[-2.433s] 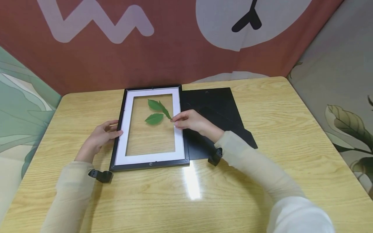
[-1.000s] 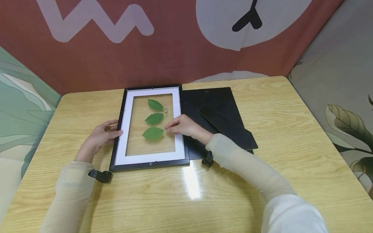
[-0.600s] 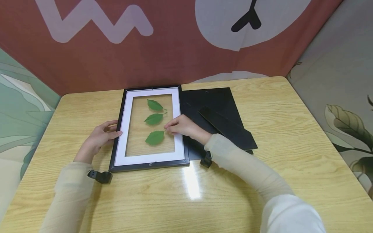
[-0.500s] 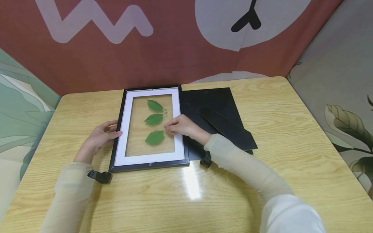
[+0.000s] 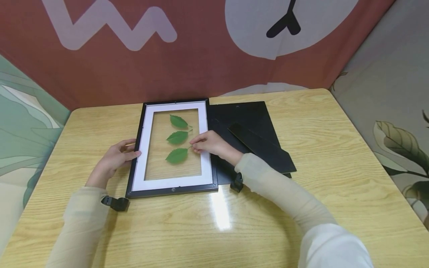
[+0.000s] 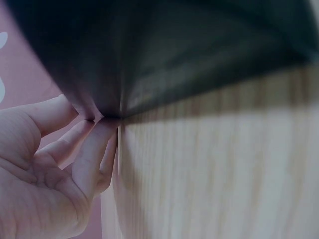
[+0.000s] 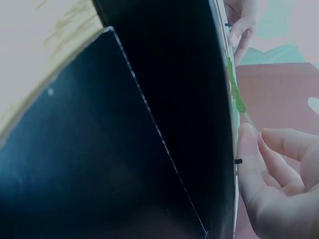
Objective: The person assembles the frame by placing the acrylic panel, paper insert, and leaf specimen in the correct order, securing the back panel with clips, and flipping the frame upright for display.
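A black picture frame (image 5: 173, 189) with a white mat (image 5: 172, 182) lies flat on the table, its window showing wood beneath. Inside that window are three green leaves in a column: a top leaf (image 5: 178, 121), a middle leaf (image 5: 177, 137) and a bottom leaf (image 5: 176, 156). My right hand (image 5: 212, 144) pinches the stem of the bottom leaf between thumb and fingertips; the right wrist view shows this leaf (image 7: 234, 87) edge-on, stem at the fingers. At the frame's left side my left hand (image 5: 115, 158) holds the edge, thumb on top and fingers along the outside.
A black backing board (image 5: 241, 115) lies right of the frame, partly beneath my right forearm. Its easel leg (image 5: 263, 145) slants across it. The wooden table (image 5: 167, 230) reaches toward me, and a red printed backdrop (image 5: 201, 67) stands behind.
The right hand has gone from the top leaf's stem to the bottom leaf, which it shifted downward and then slightly back up. The left hand keeps its place on the frame.
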Demonstrator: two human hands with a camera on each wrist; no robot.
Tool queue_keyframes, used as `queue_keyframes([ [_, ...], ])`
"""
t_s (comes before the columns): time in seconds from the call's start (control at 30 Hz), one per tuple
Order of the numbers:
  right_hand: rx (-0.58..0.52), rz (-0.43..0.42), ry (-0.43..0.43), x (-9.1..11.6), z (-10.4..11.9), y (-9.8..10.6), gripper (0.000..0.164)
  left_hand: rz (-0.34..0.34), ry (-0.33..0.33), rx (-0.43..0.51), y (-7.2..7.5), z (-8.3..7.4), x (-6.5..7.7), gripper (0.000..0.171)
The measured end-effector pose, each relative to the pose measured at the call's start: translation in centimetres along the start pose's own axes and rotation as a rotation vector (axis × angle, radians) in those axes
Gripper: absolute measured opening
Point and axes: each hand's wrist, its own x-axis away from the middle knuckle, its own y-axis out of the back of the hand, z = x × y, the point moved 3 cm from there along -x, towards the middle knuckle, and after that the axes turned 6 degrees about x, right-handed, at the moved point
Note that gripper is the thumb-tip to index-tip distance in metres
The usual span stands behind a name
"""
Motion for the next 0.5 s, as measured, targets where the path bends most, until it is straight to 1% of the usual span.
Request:
queue_keyframes([
  [0.2, 0.01, -0.002, -0.009, 0.0, -0.2, 0.3, 0.028, -0.001, 0.004, 0.004, 0.0, -0.1, 0.1, 0.077],
  [0.33, 0.025, -0.007, 0.0, 0.1, -0.3, 0.6, 0.031, -0.002, 0.008, 0.001, 0.0, 0.0, 0.1, 0.078],
  [0.5, 0.006, -0.035, 0.015, 0.5, 0.0, 1.8, 0.031, 0.0, 0.008, 0.0, 0.0, 0.1, -0.1, 0.078],
])
